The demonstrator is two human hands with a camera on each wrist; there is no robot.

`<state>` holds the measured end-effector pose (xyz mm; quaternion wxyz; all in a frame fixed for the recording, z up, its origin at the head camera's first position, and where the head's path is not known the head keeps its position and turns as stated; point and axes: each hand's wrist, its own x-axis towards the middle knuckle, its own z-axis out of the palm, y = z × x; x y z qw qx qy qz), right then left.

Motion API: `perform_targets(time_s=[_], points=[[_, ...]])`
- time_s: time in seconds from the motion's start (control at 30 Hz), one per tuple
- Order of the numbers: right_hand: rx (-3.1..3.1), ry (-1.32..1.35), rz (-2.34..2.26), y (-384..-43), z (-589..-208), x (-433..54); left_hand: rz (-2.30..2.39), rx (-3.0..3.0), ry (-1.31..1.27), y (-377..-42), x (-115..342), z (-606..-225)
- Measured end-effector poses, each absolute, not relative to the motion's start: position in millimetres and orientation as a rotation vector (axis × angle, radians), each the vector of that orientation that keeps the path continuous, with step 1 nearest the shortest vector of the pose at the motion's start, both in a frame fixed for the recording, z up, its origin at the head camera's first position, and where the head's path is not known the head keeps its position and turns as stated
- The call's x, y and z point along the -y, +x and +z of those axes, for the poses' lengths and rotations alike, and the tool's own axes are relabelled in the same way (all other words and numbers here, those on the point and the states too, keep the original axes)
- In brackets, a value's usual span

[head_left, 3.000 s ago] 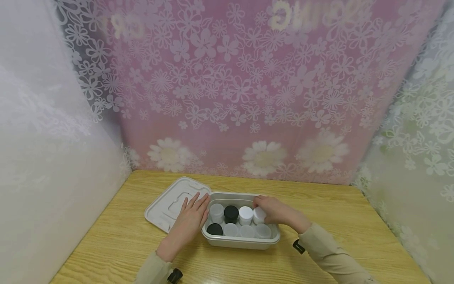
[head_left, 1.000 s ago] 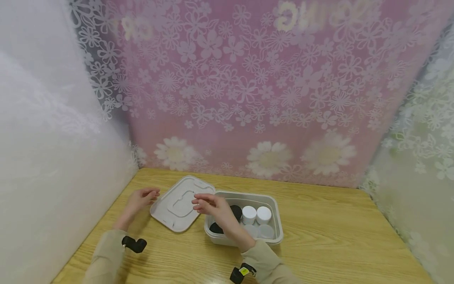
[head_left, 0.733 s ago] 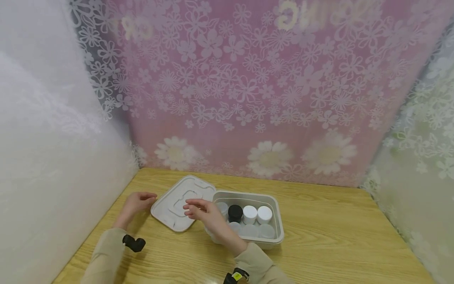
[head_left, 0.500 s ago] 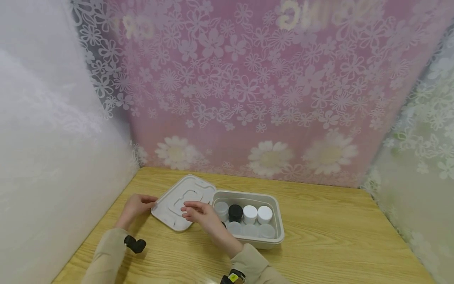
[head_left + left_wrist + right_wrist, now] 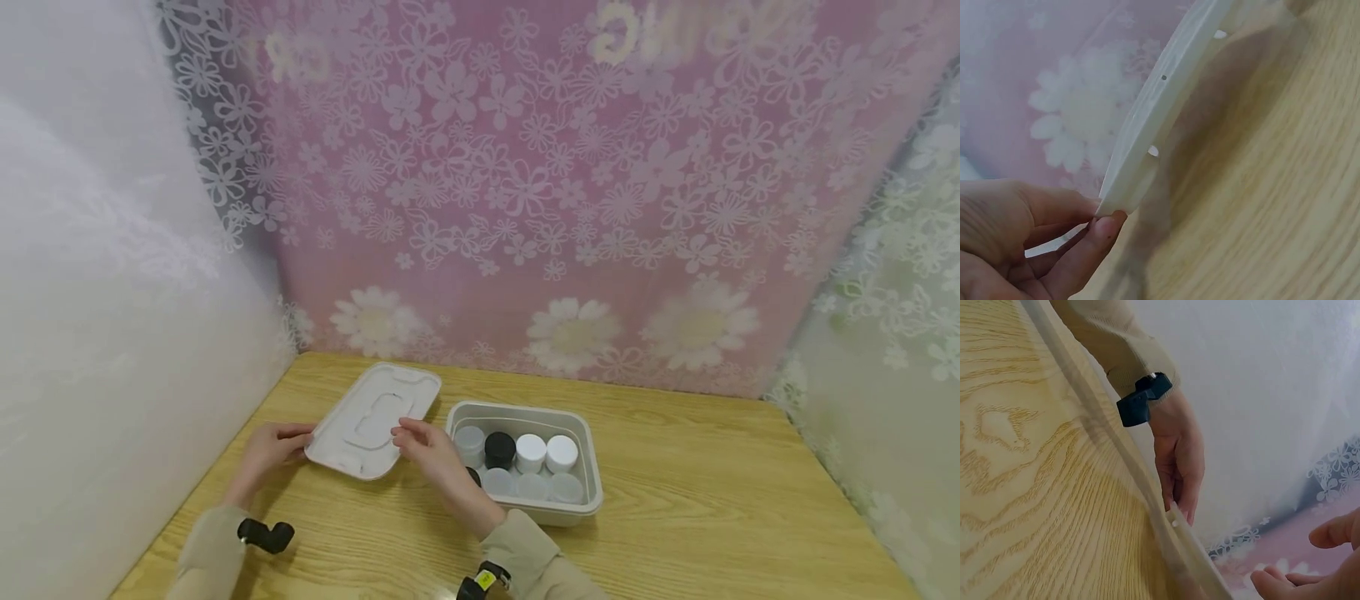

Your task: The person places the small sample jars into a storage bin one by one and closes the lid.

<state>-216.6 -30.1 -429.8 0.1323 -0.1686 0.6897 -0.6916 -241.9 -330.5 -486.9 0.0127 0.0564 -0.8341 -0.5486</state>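
Note:
A white rectangular lid (image 5: 378, 412) is tilted off the wooden table left of the box. My left hand (image 5: 266, 454) pinches its near-left corner; the left wrist view shows thumb and fingers on the lid's rim (image 5: 1132, 150), with a gap over the table. My right hand (image 5: 438, 462) hovers by the lid's right side. In the right wrist view its thumb and fingers are apart and hold nothing. The off-white plastic box (image 5: 558, 517) contains several jars: a black-capped one (image 5: 499, 450), two white-capped ones (image 5: 531, 452), and translucent ones (image 5: 497, 483). My right forearm partly hides another black cap.
The wooden table (image 5: 690, 492) extends right of and in front of the box. A pink floral backdrop (image 5: 480, 275) stands behind it, with pale panels on the left (image 5: 135, 333) and right (image 5: 892, 400). Black cameras are strapped to both wrists.
My right hand has left the white-capped jar in the box and moved left to the lid. My left hand now grips the lid's corner; the lid has lifted and shifted left, away from the box.

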Motion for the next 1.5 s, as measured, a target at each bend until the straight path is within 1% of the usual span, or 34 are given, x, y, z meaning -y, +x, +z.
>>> perform_targets(time_s=[0.33,0.57,0.93,1.27,1.5], points=[[-1.964,-0.343,-2.110,-221.6,-431.8,33.1,-1.732,2.500,0.160,-224.6,336.9,-464.1],[-1.870,-0.310,-2.188,-224.9,-432.8,33.9,-1.705,2.505,0.139,-217.6,340.1,-451.8],[-1.651,-0.237,-2.346,-232.0,-431.4,31.6,-1.699,2.458,0.103,-212.4,331.6,-432.3],[-1.653,-0.183,-2.355,-233.9,-420.4,20.2,-1.761,2.386,-0.003,-212.2,323.6,-416.1],[-1.748,-0.187,-2.314,-237.5,-411.9,5.0,-1.818,2.345,-0.087,-210.8,308.4,-405.9]])
